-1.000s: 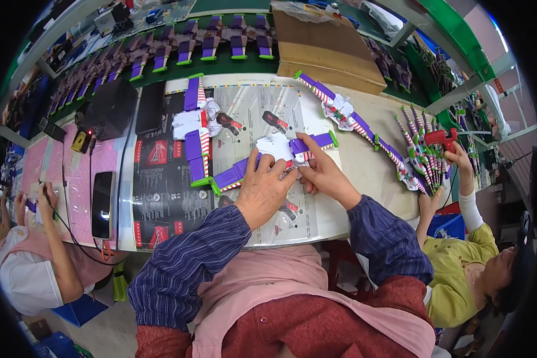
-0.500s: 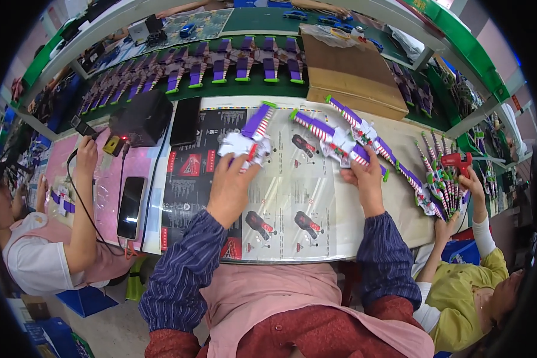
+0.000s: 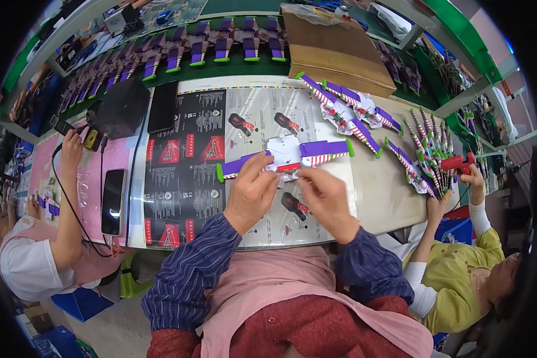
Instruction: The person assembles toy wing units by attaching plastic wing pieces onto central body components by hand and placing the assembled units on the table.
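Observation:
In front of me is a winged toy part (image 3: 283, 149) with a white body, a red strip, and purple wings with red-and-white stripes and green tips. My left hand (image 3: 252, 194) is closed on the left of its white body, over the inner end of that wing. At the body's near edge, beside the red strip, my right hand (image 3: 329, 200) has its thumb and fingers pinched together. What those fingertips hold is too small to make out. To the right, two more winged toy parts (image 3: 347, 113) lie overlapping on the table, their inner sides with small red pieces facing up.
Under my hands lies a printed sheet (image 3: 188, 149). Left of it are two phones (image 3: 114, 200) and a black box (image 3: 122, 113). A cardboard box (image 3: 337, 56) stands behind, beside rows of winged parts (image 3: 224, 45). A co-worker at right holds a red glue gun (image 3: 457, 162).
The winged part in my left hand has come nearer and turned level, with both wings spread. My right hand has let go of another winged part at right and come to this one.

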`<control>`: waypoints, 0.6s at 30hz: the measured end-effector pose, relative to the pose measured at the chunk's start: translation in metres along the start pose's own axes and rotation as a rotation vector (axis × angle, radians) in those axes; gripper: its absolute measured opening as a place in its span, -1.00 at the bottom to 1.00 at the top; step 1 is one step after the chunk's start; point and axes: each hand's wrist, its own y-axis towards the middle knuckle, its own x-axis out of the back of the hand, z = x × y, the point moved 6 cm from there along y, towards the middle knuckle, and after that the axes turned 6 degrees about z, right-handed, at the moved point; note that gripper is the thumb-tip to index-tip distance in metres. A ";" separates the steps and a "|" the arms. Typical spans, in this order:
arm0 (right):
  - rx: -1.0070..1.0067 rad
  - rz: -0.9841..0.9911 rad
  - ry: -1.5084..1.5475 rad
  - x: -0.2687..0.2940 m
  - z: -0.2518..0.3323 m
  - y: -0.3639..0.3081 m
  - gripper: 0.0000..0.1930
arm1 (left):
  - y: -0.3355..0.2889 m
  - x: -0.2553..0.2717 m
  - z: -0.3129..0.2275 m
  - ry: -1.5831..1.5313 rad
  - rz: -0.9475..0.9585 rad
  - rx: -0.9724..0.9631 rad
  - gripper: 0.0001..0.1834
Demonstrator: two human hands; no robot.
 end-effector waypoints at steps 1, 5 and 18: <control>-0.057 -0.003 0.039 -0.007 -0.010 0.000 -0.84 | -0.001 0.000 0.002 -0.017 -0.087 0.062 -0.88; -0.244 -0.078 0.313 -0.011 -0.051 0.002 -0.86 | -0.006 -0.007 0.012 -0.224 -0.043 0.269 -0.87; 0.063 0.049 -0.013 -0.023 -0.027 -0.010 -0.68 | -0.009 0.003 0.006 -0.060 0.079 -0.034 -0.89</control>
